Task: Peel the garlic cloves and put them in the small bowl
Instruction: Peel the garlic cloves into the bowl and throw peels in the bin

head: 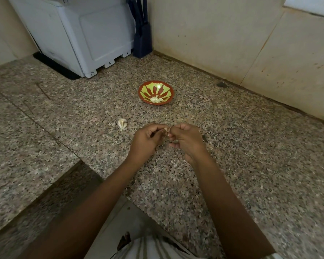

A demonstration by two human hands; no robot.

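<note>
A small red bowl [156,92] with a green petal pattern stands on the granite counter, with a few peeled garlic cloves [156,99] in its bottom. Nearer to me, my left hand [148,138] and my right hand [184,140] meet above the counter and together pinch one garlic clove [166,131], which is mostly hidden by the fingers. A pale piece of garlic bulb [122,124] lies on the counter to the left of my hands.
A white appliance [79,34] stands at the back left, and a dark knife block [142,36] sits beside it in the corner. Beige walls close the counter at the back and right. Bits of garlic skin [210,148] lie near my right hand. The counter's front edge steps in at lower left.
</note>
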